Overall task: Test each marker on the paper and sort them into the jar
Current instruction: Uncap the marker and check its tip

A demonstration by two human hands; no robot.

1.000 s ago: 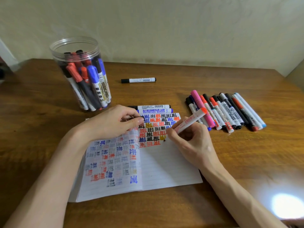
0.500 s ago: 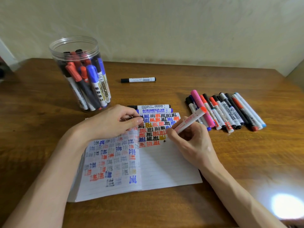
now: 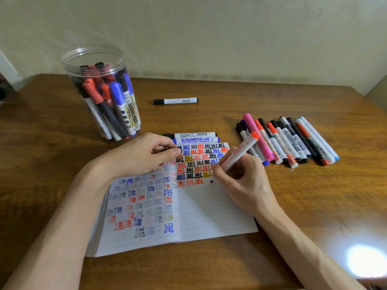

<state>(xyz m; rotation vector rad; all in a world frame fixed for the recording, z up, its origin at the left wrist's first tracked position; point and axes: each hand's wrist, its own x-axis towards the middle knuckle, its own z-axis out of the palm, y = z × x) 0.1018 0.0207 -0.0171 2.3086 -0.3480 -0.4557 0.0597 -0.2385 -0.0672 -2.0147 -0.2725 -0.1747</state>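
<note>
Head view: the marker (image 3: 236, 156), white-barrelled with an orange-red end, is clamped in the right hand (image 3: 246, 182). Its tip touches the paper (image 3: 209, 212) just past the last mark of the bottom row. The left hand (image 3: 140, 158) rests on the notebook's left page, thumb and forefinger pinching a small dark piece (image 3: 167, 148), perhaps a cap; I cannot tell.

The writing hand lies over the page and could smear fresh strokes. If the left hand lifts, the notebook may slide under the tip. Two markers (image 3: 192, 138) lie against the notebook's far edge, and the row of markers (image 3: 289, 141) lies just right of the writing hand. A careless reach toward the jar (image 3: 92, 56) could roll them and mix tested with untested.
</note>
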